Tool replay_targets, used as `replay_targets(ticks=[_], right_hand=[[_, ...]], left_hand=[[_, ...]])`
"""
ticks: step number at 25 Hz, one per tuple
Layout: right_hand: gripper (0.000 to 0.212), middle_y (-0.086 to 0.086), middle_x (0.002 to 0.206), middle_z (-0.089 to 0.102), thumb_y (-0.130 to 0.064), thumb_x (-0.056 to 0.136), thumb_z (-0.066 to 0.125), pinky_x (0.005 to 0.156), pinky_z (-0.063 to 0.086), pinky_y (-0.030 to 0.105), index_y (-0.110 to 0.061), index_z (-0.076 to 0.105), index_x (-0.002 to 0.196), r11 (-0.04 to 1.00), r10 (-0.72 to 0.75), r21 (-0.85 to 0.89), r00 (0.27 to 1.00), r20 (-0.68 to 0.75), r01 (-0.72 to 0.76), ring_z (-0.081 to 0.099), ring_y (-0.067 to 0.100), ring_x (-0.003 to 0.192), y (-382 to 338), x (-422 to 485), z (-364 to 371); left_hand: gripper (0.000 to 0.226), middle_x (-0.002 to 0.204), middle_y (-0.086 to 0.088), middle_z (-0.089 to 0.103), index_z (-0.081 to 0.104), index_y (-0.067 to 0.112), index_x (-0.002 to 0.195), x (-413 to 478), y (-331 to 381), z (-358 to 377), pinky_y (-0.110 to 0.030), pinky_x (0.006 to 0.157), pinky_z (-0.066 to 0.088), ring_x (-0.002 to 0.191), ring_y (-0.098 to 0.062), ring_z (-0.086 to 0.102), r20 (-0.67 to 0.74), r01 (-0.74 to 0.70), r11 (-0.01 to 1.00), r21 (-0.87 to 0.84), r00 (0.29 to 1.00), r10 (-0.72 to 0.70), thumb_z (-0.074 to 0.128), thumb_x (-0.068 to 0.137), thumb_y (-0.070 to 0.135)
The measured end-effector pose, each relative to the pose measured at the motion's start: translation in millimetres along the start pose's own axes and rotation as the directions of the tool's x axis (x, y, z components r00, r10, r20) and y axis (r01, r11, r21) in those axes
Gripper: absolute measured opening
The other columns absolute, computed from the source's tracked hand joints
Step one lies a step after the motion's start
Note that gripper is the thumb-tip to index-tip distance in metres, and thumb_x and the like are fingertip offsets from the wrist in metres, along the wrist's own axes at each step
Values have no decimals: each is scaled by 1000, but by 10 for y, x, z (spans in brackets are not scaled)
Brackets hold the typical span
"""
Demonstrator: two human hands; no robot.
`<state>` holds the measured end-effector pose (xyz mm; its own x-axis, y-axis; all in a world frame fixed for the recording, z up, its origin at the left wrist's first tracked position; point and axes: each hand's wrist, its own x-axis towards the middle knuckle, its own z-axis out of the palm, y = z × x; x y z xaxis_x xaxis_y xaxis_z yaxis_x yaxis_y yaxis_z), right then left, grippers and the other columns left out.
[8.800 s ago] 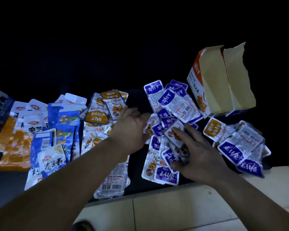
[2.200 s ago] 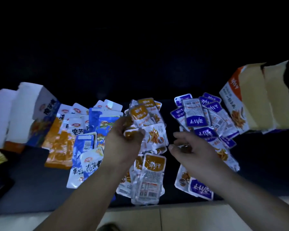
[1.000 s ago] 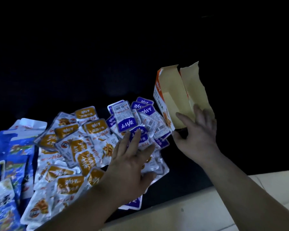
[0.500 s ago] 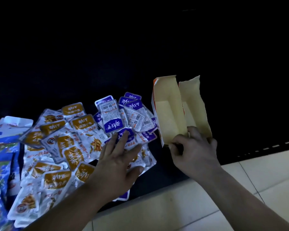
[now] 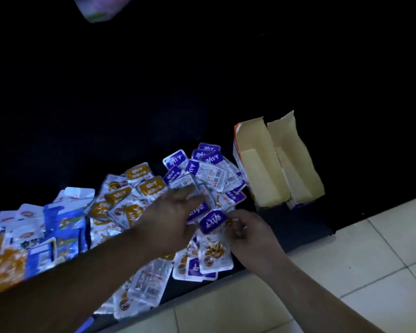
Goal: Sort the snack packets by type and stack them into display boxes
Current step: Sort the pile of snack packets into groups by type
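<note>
Step in hand: collecting purple packets (image 5: 209,169). Right hand (image 5: 250,234) pinches one packet (image 5: 213,222) near the mat's (image 5: 298,224) front edge. Left hand (image 5: 171,219) rests on the pile, fingers spread. The next move likely calls for stacking it flat in the box (image 5: 262,169) at the right edge.

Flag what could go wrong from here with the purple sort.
1. Mixing: the left hand reaches across where orange packets meet the purple packets; a sweep may gather both.
2. Spill: near-edge packets could slide onto the tiled floor.
3. The empty display box stands unheld; loading may tip it.
</note>
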<state>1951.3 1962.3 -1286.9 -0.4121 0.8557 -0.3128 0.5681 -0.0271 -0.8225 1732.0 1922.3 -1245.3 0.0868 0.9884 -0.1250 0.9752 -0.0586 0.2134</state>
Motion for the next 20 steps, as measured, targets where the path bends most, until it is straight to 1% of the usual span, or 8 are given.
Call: replay_targets(ticks=[2,4,7,9,12,16,18,20], right_hand=[[39,-8,106,54,-38,86,75,87,55,31,-51,59,119,999,24,46,1000,15,-25,61,3,88,44,19,130],[62,-14,112,53,-48,81,79,90,53,30,-48,52,137,1000,-14,5,1000,-22,14,60,2,98,131,6,173],[73,-15,119,51,-56,81,72,91,51,30,-46,43,147,992,-101,-81,995,-26,99,58,5,108,204,-28,198],[65,-18,116,50,-58,80,60,89,54,35,-53,45,142,987,-125,-102,992,-28,121,59,5,105,218,-50,206],[60,-19,112,47,-34,87,63,83,57,44,-62,45,136,988,-130,-85,991,-23,128,62,5,94,150,-43,214],[54,-14,126,52,-50,90,68,89,57,42,-35,58,141,939,-330,-164,925,-190,301,60,11,116,-124,42,188],[46,-13,132,56,-49,95,66,96,55,41,-29,61,137,911,-411,-74,885,-219,405,56,12,127,-343,95,75],[37,-15,129,64,-38,99,66,94,57,33,-37,58,135,904,-385,159,918,-97,396,59,7,126,-593,80,-53]], left_hand=[[88,173,1,8,19,38,162,188,-78,40,-38,122,30,158,-26,15,217,121,992,-22,970,-114,71,91,28],[89,172,7,9,18,39,162,257,-59,190,-36,122,30,157,-23,15,225,98,995,-26,970,-89,71,92,29],[75,164,6,36,40,33,155,110,-52,340,-38,111,45,143,-23,42,13,11,1000,-21,1000,-11,74,88,37],[60,146,-1,59,59,24,138,-35,-94,412,-35,95,55,125,-25,60,-87,18,986,-164,996,-32,78,82,33],[29,137,-5,66,72,16,114,-226,-62,488,-30,96,56,127,-19,63,-181,-76,952,-296,983,22,70,85,21],[25,123,-1,73,76,13,115,-269,-22,284,-32,94,57,115,-14,68,-463,-144,925,-351,886,-37,57,100,15],[21,111,9,75,74,16,118,-264,42,10,-28,82,60,104,-7,71,-497,-121,826,-551,843,-208,59,103,14],[23,108,13,74,67,24,121,-299,183,-244,-24,78,61,102,-7,72,-373,-100,592,-800,855,-359,61,103,11]])
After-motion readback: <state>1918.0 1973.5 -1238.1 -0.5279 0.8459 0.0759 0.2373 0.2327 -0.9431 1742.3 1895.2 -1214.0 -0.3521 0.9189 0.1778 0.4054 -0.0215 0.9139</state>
